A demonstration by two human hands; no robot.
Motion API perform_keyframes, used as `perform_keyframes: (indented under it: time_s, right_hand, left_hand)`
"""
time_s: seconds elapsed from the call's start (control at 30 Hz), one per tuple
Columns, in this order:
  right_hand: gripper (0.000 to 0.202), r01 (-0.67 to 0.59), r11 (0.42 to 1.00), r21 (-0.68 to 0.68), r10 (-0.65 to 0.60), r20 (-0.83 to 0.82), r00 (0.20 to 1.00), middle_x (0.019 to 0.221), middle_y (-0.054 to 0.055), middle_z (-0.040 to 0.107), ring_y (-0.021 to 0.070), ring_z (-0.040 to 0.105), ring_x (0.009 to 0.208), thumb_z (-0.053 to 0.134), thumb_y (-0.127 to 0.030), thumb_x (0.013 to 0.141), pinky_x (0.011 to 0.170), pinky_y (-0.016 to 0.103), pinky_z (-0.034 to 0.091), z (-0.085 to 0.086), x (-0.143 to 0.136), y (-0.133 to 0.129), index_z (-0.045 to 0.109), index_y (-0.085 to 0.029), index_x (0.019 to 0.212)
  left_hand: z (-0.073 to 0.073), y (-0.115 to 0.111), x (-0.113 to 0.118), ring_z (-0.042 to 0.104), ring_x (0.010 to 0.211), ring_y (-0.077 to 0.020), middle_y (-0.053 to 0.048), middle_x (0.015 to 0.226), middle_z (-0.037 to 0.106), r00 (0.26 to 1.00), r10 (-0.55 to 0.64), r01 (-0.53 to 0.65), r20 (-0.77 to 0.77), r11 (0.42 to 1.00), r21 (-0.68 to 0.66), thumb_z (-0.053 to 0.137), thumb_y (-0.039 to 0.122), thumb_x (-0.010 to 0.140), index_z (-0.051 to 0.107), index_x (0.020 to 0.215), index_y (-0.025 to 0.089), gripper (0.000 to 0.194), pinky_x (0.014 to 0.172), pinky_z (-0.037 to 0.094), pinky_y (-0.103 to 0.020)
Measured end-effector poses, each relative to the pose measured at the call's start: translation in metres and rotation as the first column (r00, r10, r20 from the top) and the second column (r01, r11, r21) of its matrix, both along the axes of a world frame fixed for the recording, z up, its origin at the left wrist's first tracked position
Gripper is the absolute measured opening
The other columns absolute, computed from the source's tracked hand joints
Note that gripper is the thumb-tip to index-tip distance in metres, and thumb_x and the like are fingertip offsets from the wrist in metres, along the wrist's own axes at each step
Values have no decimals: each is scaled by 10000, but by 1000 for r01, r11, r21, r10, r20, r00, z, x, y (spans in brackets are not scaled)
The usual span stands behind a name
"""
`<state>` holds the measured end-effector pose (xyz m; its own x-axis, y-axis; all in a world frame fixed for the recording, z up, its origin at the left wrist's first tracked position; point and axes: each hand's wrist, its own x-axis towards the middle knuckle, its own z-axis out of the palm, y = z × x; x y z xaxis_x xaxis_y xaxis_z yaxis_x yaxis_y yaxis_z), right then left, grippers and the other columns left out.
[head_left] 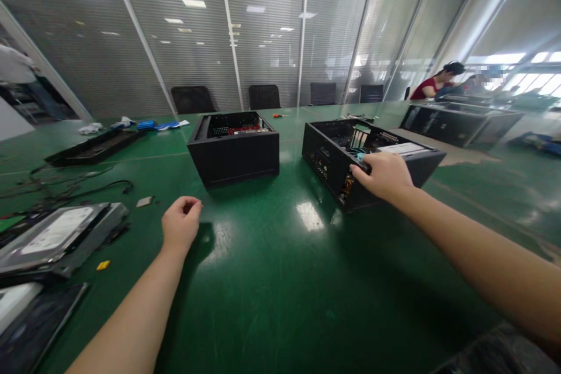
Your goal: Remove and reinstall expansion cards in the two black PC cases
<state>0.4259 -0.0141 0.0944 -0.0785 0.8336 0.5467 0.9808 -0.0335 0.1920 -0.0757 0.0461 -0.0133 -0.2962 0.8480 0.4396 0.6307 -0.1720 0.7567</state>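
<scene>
My right hand (388, 174) grips the near rear corner of an open black computer case (394, 172), thumb outside and fingers over the rim. Inside the case are cables and a silver-white part, and my fingers partly cover a light-blue piece. My left hand (180, 223) hovers above the green table with its fingers curled into a pinch. Whatever it may hold is too small or hidden to tell. Beyond it stands a second black computer case (234, 158), its top open, with a red circuit board (245, 128) inside.
At the left lie a hard drive (61, 234), black cables (87, 190), a small silver chip-like square (144, 201) and a yellow piece (103, 265). Farther back are a black panel (96, 148) and an orange screwdriver (279, 115). Other people sit at the far right near another case (442, 123).
</scene>
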Motion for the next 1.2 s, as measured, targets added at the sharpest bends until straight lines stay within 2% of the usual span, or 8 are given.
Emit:
perform_keyframes:
  time_s: [0.27, 0.47, 0.6, 0.7, 0.77, 1.0, 1.1, 1.2]
  right_hand:
    - [333, -210, 967, 145, 229, -131, 965, 660, 23, 540, 192, 485, 706, 576, -443, 875, 743, 354, 331, 3, -74, -149, 499, -213, 648]
    - [278, -296, 926, 233, 358, -300, 884, 619, 5, 506, 172, 450, 643, 635, -336, 817, 733, 369, 337, 7, -129, -217, 480, -219, 619]
    - [289, -254, 934, 252, 343, -427, 837, 604, 12, 528, 181, 472, 628, 608, -362, 819, 739, 402, 348, 6, -146, -229, 489, -222, 596]
    - [275, -245, 938, 246, 334, -448, 829, 601, 19, 539, 192, 485, 631, 605, -356, 811, 738, 419, 351, 5, -148, -230, 499, -223, 595]
    - [265, -250, 936, 248, 338, -435, 835, 594, 18, 539, 190, 479, 619, 605, -343, 806, 725, 420, 347, 4, -147, -229, 501, -224, 594]
    - [269, -282, 924, 257, 363, -370, 855, 572, 8, 534, 192, 483, 599, 591, -379, 814, 712, 411, 326, 8, -151, -226, 505, -240, 601]
    - [296, -329, 906, 267, 405, -317, 857, 568, -1, 529, 185, 480, 582, 577, -425, 838, 690, 396, 318, 5, -160, -229, 500, -243, 618]
    - [307, -407, 875, 263, 466, -229, 854, 571, -7, 526, 185, 487, 585, 585, -456, 846, 674, 387, 335, -1, -170, -235, 497, -247, 640]
  left_hand:
    - [10, -12, 23, 602, 729, -155, -1, 798, 655, 983, -178, 181, -48, 982, 59, 612, 479, 846, 651, 900, 194, 293, 697, 463, -261]
    - [40, -43, 56, 622, 887, -192, -47, 959, 646, 946, -267, 301, -182, 933, 196, 591, 466, 874, 636, 1031, 185, 325, 833, 498, -317]
    - [81, -94, 103, 598, 1152, -238, -96, 1195, 641, 835, -393, 525, -386, 778, 345, 510, 404, 938, 604, 1132, 209, 291, 1028, 462, -394]
    - [102, -133, 146, 415, 1425, -292, -125, 1503, 491, 504, -602, 832, -619, 532, 159, 434, 520, 967, 438, 1453, 238, 562, 1175, 299, -458]
    - [107, -149, 168, 320, 1492, -293, -106, 1538, 469, 341, -685, 895, -644, 447, -1, 350, 675, 943, 403, 1485, 248, 691, 1223, 182, -454]
    - [109, -151, 177, 554, 1232, -267, -121, 1236, 670, 373, -717, 907, -589, 414, 70, 242, 719, 937, 590, 1204, 186, 691, 1074, 241, -433]
    - [122, -149, 168, 594, 1066, -240, -106, 1110, 698, 354, -711, 915, -608, 397, 68, 190, 697, 952, 626, 1093, 177, 693, 983, 264, -432]
    - [142, -153, 159, 554, 823, -190, -72, 870, 684, 261, -714, 932, -649, 362, -23, 147, 664, 968, 649, 883, 177, 704, 885, 306, -416]
